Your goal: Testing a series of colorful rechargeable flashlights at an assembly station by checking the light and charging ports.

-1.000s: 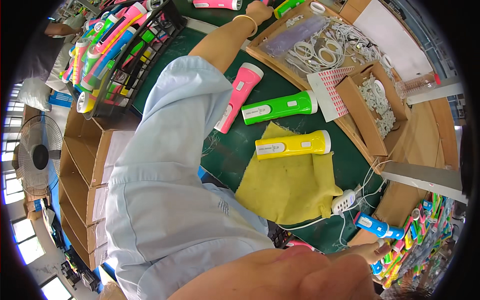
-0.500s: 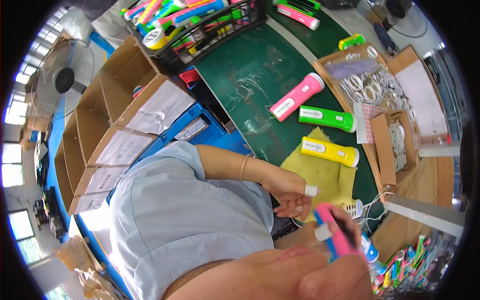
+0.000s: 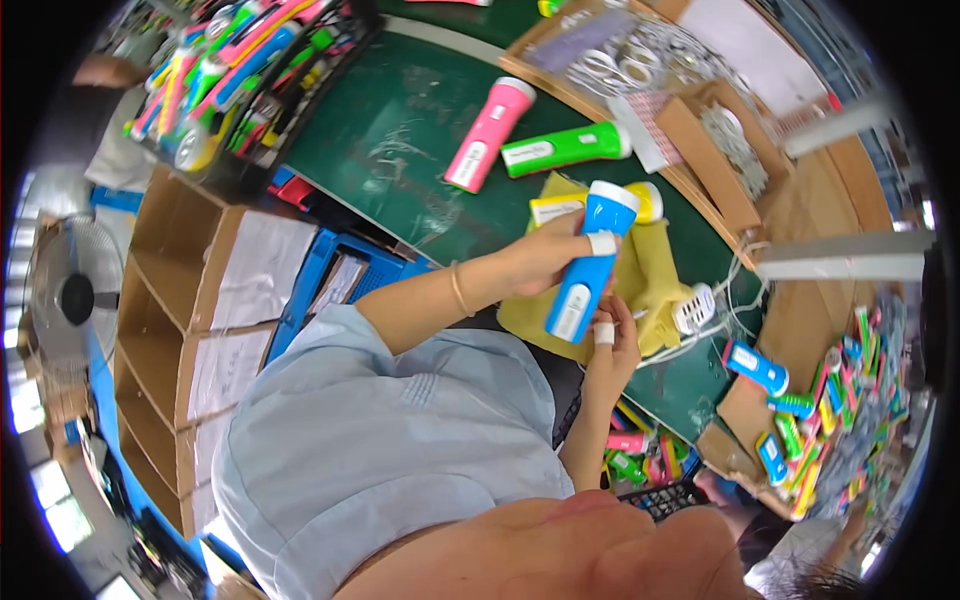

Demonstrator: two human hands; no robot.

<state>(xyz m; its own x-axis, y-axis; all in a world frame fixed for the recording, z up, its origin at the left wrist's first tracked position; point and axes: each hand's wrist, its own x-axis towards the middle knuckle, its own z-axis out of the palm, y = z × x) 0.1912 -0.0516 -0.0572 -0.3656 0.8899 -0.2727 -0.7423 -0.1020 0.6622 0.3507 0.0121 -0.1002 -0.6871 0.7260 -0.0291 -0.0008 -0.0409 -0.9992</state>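
My left hand (image 3: 550, 255) is closed around a blue flashlight (image 3: 590, 265) with a white head, held tilted with the head up. Just below its body is my right hand (image 3: 618, 340), its fingers loosely bent and apart, with nothing visible in them. White tape wraps a digit on each hand. Under the blue flashlight, a yellow flashlight (image 3: 648, 200) lies partly hidden on a yellow cloth (image 3: 640, 262). Beyond it, a green flashlight (image 3: 570, 148) and a pink flashlight (image 3: 490, 135) rest on the green table (image 3: 385, 140).
A black crate (image 3: 310, 85) of colourful flashlights stands far left, above a cardboard shelf (image 3: 205, 260). At right are a cardboard box (image 3: 715, 150) of small parts, a white power strip (image 3: 694, 308) with cables and another blue flashlight (image 3: 755, 367). Many flashlights fill the lower right.
My left hand, empty before, now holds the blue flashlight over the cloth. My right hand has come down from near my face, without the blurred pink-and-blue thing it held. The view has turned.
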